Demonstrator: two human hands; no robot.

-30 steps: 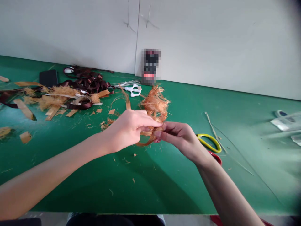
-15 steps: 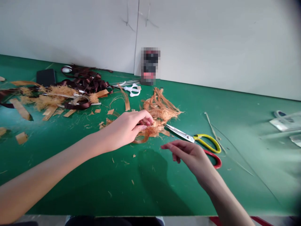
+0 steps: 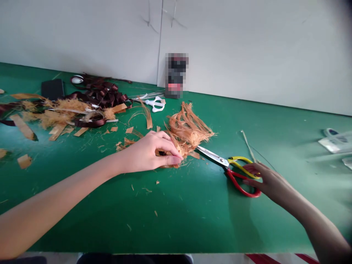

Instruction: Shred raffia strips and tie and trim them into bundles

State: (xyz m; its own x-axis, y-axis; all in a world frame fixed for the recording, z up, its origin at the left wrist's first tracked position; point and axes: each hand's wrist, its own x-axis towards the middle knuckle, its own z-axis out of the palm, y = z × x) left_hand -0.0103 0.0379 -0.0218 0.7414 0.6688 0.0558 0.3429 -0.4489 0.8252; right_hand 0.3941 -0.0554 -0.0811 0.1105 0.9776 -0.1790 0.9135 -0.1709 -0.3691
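My left hand (image 3: 154, 149) is closed low over the frayed orange ribbon (image 3: 189, 128), thumb and fingertips pinched together at its near end. What lies inside the pinch is mostly hidden. At the right, my right hand (image 3: 265, 179) has its fingers at the handles of the scissors (image 3: 213, 154), curled over the yellow loop with the thumb by the red one. The scissors lie on the green table, blades pointing left to the orange strands. Small ribbon scraps (image 3: 194, 155) are scattered around the pile.
Brown ribbon (image 3: 101, 93), tan frayed pieces (image 3: 63, 113), white-handled scissors (image 3: 156, 104) and a dark flat object (image 3: 52, 90) lie at the back left. A blurred-out upright box (image 3: 176, 77) leans at the wall. Thin stems (image 3: 247, 145) and a clear packet (image 3: 334, 143) lie right.
My right hand has moved right, from beside the blades to the scissors' handles. My left hand has lowered slightly onto the orange ribbon, fingertips shifting a little right and nearer.
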